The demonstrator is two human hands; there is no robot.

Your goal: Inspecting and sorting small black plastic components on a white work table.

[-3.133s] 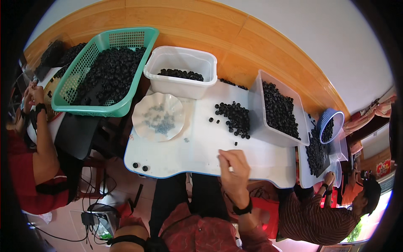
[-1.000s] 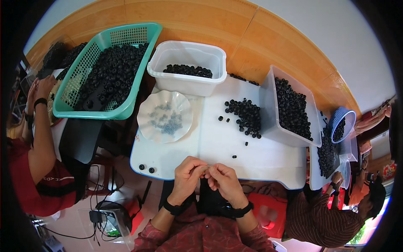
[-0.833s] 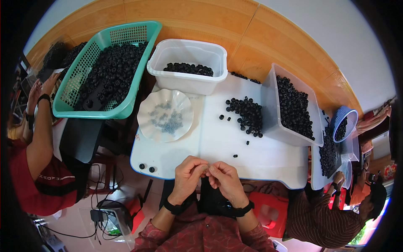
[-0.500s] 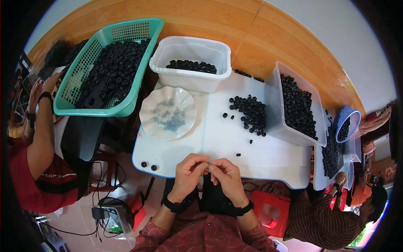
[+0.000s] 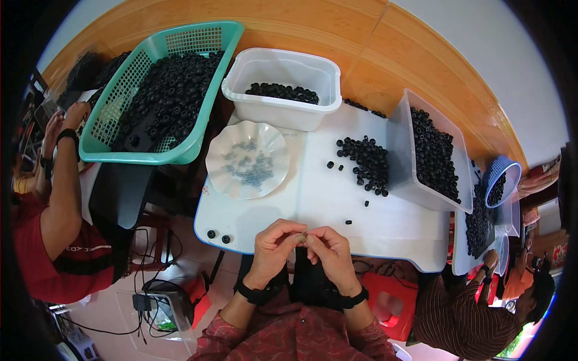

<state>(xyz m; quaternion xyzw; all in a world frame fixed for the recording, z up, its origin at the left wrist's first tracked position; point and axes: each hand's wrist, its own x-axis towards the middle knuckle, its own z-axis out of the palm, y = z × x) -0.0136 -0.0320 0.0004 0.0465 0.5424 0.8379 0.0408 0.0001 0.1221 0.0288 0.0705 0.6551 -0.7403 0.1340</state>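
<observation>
My left hand (image 5: pixel 274 249) and my right hand (image 5: pixel 328 253) meet at the table's front edge, thumbs and forefingers pinched together. Whatever sits between the fingertips is too small and covered to name. Beyond them, a white plate with a wavy rim (image 5: pixel 276 138) carries many tiny clear bluish pieces. To its right on the white table (image 5: pixel 259 218) lies a loose pile of small black ring-shaped parts (image 5: pixel 368 157). One black part (image 5: pixel 348 222) rests alone near my right hand, and two more black rings (image 5: pixel 218 236) lie by the table's left front corner.
A green basket (image 5: pixel 180 155) full of black parts stands at the far left, beside a white tub (image 5: pixel 283 113). A translucent bin (image 5: pixel 415 186) of black parts stands at the right. People sit on both sides; a red stool (image 5: pixel 385 295) is at lower right.
The whole view has shifted slightly, so the table and containers appear a little further right. My hands keep the same pinched pose at the table edge.
</observation>
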